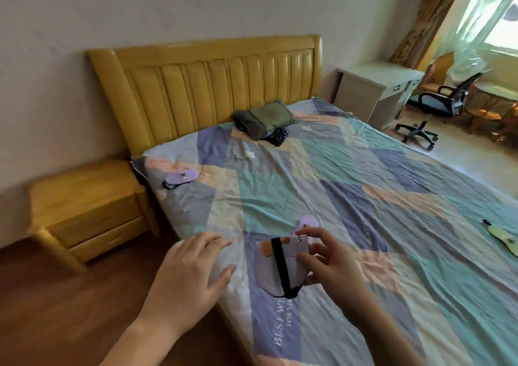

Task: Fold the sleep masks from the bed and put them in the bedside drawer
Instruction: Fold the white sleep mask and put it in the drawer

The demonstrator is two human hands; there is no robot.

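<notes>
A lilac sleep mask [269, 267] with a black strap lies folded over near the bed's front-left edge. My right hand [330, 264] pinches its right side with thumb and fingers. My left hand [193, 267] hovers just left of it, fingers apart, holding nothing. A second purple mask [182, 177] lies flat near the head of the bed, on the left side. A pale yellow mask [503, 236] lies at the bed's far right. The wooden bedside cabinet [89, 211] stands left of the bed; both its drawers are closed.
A green pillow [266, 120] and a dark patterned cloth lie by the yellow headboard [213, 85]. A white desk [375, 91] and a black office chair [437, 105] stand beyond the bed on the right. Brown wooden floor [70, 309] lies to my left.
</notes>
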